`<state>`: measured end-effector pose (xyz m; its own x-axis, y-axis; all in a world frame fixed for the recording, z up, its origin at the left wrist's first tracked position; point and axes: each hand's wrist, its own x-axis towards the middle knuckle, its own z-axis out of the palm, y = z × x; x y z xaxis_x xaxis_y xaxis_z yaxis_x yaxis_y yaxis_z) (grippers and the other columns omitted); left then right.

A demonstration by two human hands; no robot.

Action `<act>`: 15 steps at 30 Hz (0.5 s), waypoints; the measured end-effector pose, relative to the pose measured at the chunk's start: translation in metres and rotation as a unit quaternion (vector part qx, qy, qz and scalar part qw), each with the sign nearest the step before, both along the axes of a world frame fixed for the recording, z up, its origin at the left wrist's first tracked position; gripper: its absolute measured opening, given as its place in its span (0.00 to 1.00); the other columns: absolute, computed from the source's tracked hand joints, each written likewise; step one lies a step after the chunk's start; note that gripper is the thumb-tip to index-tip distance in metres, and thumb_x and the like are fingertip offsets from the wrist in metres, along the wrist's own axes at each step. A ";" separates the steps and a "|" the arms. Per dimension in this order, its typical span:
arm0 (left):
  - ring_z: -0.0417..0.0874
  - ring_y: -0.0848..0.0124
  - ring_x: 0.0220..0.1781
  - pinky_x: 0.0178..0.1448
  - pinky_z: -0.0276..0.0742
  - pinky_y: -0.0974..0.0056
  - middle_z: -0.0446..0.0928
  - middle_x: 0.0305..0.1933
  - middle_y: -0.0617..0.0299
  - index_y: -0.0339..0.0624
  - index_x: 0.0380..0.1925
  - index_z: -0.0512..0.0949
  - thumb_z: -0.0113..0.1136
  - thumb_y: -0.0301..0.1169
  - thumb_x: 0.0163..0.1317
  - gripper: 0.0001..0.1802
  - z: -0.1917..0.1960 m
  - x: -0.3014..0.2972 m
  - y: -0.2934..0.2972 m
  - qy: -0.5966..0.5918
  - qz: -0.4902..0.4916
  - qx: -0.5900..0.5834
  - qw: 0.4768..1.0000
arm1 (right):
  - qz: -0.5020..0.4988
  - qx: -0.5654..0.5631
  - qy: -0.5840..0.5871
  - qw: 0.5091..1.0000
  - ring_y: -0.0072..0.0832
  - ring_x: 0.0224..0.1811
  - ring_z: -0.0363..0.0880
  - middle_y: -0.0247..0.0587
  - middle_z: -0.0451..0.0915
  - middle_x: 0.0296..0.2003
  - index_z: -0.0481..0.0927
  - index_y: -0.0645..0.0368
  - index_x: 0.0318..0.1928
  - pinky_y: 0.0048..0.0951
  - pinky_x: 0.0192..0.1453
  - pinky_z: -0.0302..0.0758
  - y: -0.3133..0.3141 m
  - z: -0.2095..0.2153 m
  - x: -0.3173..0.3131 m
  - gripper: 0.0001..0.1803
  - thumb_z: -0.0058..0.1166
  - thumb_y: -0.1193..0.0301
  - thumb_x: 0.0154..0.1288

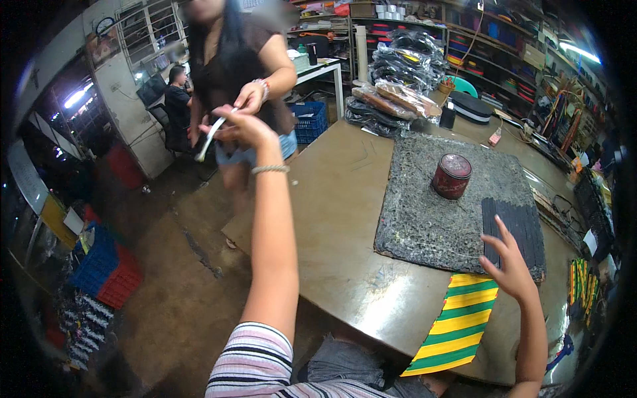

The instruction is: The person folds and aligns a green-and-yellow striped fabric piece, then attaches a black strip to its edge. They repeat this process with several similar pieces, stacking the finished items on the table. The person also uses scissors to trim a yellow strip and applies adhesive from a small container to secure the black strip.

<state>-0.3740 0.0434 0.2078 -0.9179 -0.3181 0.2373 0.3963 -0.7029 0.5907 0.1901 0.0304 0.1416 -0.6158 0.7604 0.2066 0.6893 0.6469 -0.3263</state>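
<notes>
My left hand [247,130] is stretched out at the far left, its fingers closed on a slim white stick [210,135] with a pale yellowish lower end. A standing person's hand [251,97] meets the stick's upper end, close to my fingertips. My right hand [509,262] hovers with fingers apart and nothing in them, over the near edge of a rough dark mat [415,219]. Just below it, a green and yellow striped strip piece [452,326] hangs over the table's near edge. Black strips [523,229] lie on the mat beside that hand.
A dark red round tin [452,176] stands on the mat. Plastic-wrapped bundles [405,63] are piled at the table's back. Blue and red crates [99,265] sit on the floor at left. More striped pieces [582,288] lie at the far right of the table [338,219].
</notes>
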 end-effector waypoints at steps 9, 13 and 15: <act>0.73 0.58 0.68 0.78 0.53 0.55 0.82 0.55 0.42 0.41 0.24 0.66 0.25 0.52 0.81 0.33 -0.001 0.034 -0.178 0.191 0.078 -0.092 0.974 | 0.105 -0.094 -0.002 0.990 0.50 0.72 0.65 0.54 0.67 0.70 0.80 0.59 0.56 0.44 0.73 0.64 -0.065 0.009 -0.021 0.22 0.64 0.66 0.64; 0.73 0.58 0.69 0.79 0.52 0.55 0.74 0.65 0.39 0.48 0.20 0.66 0.33 0.51 0.80 0.29 -0.037 0.122 -0.211 0.192 -0.347 0.037 0.917 | 0.195 -0.036 0.177 0.964 0.46 0.65 0.75 0.52 0.77 0.62 0.81 0.60 0.54 0.40 0.68 0.70 -0.088 0.020 -0.075 0.18 0.62 0.72 0.64; 0.69 0.63 0.74 0.81 0.46 0.55 0.76 0.63 0.40 0.50 0.20 0.66 0.32 0.50 0.81 0.29 -0.061 0.186 -0.197 0.147 -0.472 -0.015 0.869 | 0.205 -0.048 0.240 0.948 0.42 0.64 0.76 0.50 0.78 0.60 0.80 0.62 0.55 0.38 0.66 0.71 -0.096 0.023 -0.099 0.16 0.56 0.71 0.70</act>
<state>-0.1883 -0.1540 0.1470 -0.6649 0.5537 0.5013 -0.2109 -0.7831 0.5851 0.0907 -0.0660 0.1642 -0.7155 0.5077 0.4799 0.1435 0.7791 -0.6103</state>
